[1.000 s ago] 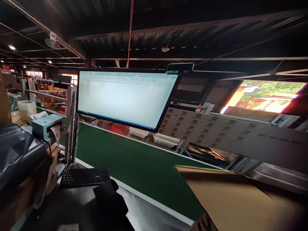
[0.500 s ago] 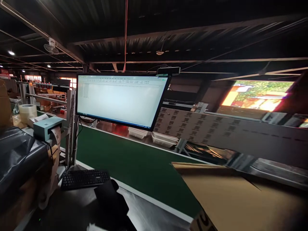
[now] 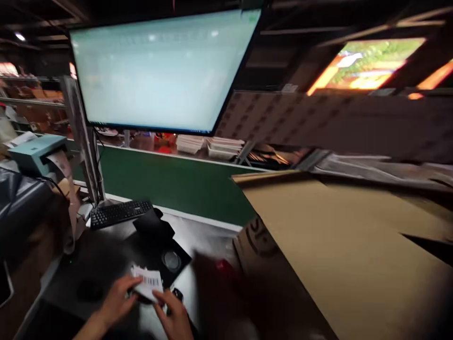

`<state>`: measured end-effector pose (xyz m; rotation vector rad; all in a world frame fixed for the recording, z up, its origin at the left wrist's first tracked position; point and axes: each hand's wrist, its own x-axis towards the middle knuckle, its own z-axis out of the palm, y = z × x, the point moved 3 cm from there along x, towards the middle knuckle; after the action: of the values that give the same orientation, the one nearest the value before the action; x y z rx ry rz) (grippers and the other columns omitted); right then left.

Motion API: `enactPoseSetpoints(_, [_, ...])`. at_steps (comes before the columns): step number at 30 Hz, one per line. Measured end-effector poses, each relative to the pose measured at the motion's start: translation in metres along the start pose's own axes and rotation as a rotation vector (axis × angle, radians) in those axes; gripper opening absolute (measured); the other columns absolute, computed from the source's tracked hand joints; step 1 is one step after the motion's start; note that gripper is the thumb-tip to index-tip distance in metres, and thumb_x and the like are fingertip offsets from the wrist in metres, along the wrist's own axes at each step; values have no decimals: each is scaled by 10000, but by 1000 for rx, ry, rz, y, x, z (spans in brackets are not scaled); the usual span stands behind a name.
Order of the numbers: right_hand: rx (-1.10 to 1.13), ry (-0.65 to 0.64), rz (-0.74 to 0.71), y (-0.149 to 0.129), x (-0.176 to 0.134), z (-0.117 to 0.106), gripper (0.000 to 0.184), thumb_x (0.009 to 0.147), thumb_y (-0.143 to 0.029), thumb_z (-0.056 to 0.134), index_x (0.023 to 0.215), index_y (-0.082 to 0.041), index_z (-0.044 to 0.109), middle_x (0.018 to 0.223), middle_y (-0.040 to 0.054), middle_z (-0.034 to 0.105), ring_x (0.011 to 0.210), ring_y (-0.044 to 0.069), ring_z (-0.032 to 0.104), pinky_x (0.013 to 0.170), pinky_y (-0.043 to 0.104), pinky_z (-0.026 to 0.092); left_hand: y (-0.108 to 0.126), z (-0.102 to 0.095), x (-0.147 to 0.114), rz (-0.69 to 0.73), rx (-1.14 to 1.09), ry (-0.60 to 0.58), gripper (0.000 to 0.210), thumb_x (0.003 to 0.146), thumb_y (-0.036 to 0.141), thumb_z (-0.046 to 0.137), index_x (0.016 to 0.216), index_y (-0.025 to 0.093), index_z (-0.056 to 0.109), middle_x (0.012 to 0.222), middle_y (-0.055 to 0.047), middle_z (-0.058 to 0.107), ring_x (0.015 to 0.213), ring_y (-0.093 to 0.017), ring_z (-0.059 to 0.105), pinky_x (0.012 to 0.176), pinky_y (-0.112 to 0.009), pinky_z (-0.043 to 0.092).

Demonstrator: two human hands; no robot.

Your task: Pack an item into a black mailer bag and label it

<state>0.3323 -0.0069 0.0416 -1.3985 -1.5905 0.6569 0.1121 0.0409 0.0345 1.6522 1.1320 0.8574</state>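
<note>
**Holding a white slip two-handed over the desk**

Pinching the white slip from both sides: taking its left edge with the left hand and its near right corner with the right hand. Using a narrow grip on each side, closing thumb and fingers on the paper; being unable to tell, through the blur, of anything else lying beneath.

Handling and steadying the white slip at this step, judging by the paired pinches, rather than setting it down. Calling, probably, for moving both hands together in any further move, holding the paper flat without creasing it or covering the barcode.

Facing the printed side upward, and running the barcode roughly left to right, dipping slightly toward the right. Looking nearly square from this angle, so leaving the long axis uncertain. Pointing the free far edge away, toward the keyboard.

Hovering seemingly clear of the desk, just nearer than the round disc on the black base. Having an open carton to the right and a printer, trailing a paper strip, off to the left.
</note>
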Motion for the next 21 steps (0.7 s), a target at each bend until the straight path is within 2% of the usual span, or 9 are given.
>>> enactPoseSetpoints(2, [-9,-36,55,9,-11,0,185,938,-381,687,995,-313,850,856,79,706,803,235,710,733,354,616,-4,-3,-3,48,196,-23,237,887,366,687,1046,323,856,965,-97,795,945,-278,732,896,-403,587])
enactPoseSetpoints(4, [-35,-16,68,17,-12,-6,156,918,-330,699,944,-321,853,931,90,674,838,236,691,742,366,610,-8,-1,-1,67,284,-10,212,920,385,661,906,312,860,809,-82,733,810,-251,695,768,-365,571])
enactPoseSetpoints(6, [-62,46,40,29,-1,-14,159,920,-307,693,935,-310,851,1005,98,671,864,230,681,759,369,604,-13,3,7,81,282,33,228,929,424,661,892,306,852,807,-75,704,819,-248,684,784,-371,566])
enactPoseSetpoints(9, [-173,229,-27,60,30,-27,254,965,-266,602,1042,-285,843,1009,106,704,905,236,680,822,398,591,-25,7,36,25,121,219,344,894,458,699,1178,283,784,1130,-101,726,1068,-280,690,995,-442,550])
enactPoseSetpoints(12, [-299,280,-53,107,61,-29,357,914,-156,534,1043,-274,846,1060,109,754,1018,259,698,917,446,574,-51,14,80,-354,-231,421,704,824,506,767,1432,227,549,1456,-176,597,1275,-315,634,1058,-488,534])
enactPoseSetpoints(14, [-313,203,-17,140,71,-26,398,851,-92,509,963,-260,851,1089,99,778,1039,254,715,927,442,579,-66,25,108,-586,-408,404,753,794,532,797,1405,196,513,1435,-222,606,1243,-326,667,963,-467,577])
enactPoseSetpoints(15, [-320,160,3,154,73,-24,410,831,-72,501,943,-254,850,1095,93,786,1043,251,720,932,440,580,-70,31,119,-637,-450,356,737,770,536,821,1355,185,541,1383,-227,642,1199,-328,693,911,-449,590])
enactPoseSetpoints(18, [-416,68,16,182,75,-27,452,812,-45,508,1030,-251,847,1200,99,778,1107,261,704,984,458,557,-74,49,141,-608,-476,237,699,656,544,901,1184,170,636,1198,-189,737,1058,-317,745,798,-400,593])
enactPoseSetpoints(21, [-553,62,19,191,83,-37,424,862,-103,547,1149,-238,828,1314,137,731,1180,311,661,1016,493,525,-73,62,148,-531,-464,217,734,595,580,921,1131,159,648,1089,-160,762,1000,-303,748,816,-413,593])
